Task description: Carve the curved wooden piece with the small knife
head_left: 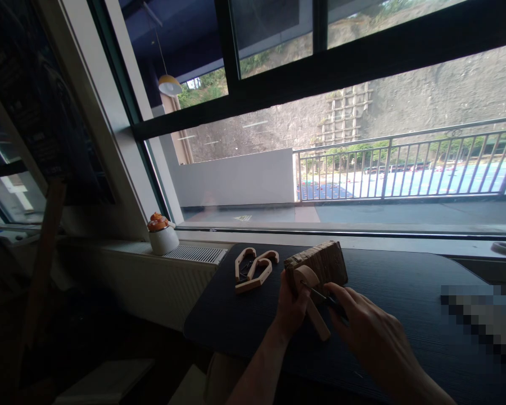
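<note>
The right hand [365,323], its forearm entering from the bottom edge, is closest to the camera. Its fingers are curled around the dark handle of what looks like a screwdriver [336,308]. The thin shaft points up and left to a pale wooden piece [307,274], which lies ahead and to the left of this hand, above the table. The left hand [290,309] is nearer to that piece: it grips it from the left, thumb in front, fingers mostly hidden behind. The piece's rounded end sits close to the tip of the shaft, and a straight leg slants from below it toward the lower right, roughly in line with the shaft; in this dim light I cannot tell whether leg and rounded end are one part.

Just behind stands a rough brown block [329,261], its length running away to the right; the left hand may be steadying it too. Left of the hands, two bent wooden hooks [263,273] rest on the dark table [388,275] beside small dark bits [245,269]. Farther out, a white jar [164,242] with an orange top sits on the radiator [202,253], below the window.
</note>
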Tool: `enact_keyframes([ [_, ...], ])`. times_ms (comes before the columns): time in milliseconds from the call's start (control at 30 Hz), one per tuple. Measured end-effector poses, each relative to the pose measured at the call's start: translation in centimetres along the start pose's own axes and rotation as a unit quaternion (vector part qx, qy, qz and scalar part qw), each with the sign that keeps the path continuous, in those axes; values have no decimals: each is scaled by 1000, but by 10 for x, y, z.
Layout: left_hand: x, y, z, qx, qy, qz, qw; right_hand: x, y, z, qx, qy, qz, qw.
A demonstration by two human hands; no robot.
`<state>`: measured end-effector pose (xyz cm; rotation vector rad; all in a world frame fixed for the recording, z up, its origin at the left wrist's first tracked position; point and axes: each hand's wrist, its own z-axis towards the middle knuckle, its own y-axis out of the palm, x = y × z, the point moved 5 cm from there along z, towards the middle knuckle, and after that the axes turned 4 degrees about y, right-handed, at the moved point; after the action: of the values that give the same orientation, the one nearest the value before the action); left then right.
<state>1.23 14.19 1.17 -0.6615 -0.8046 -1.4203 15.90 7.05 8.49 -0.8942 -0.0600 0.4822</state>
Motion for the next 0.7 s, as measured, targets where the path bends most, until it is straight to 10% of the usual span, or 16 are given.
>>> enact_keyframes([
  [700,2,-1,1,6,0,12,1000,-1,-3,3,-15,-9,-46,999],
])
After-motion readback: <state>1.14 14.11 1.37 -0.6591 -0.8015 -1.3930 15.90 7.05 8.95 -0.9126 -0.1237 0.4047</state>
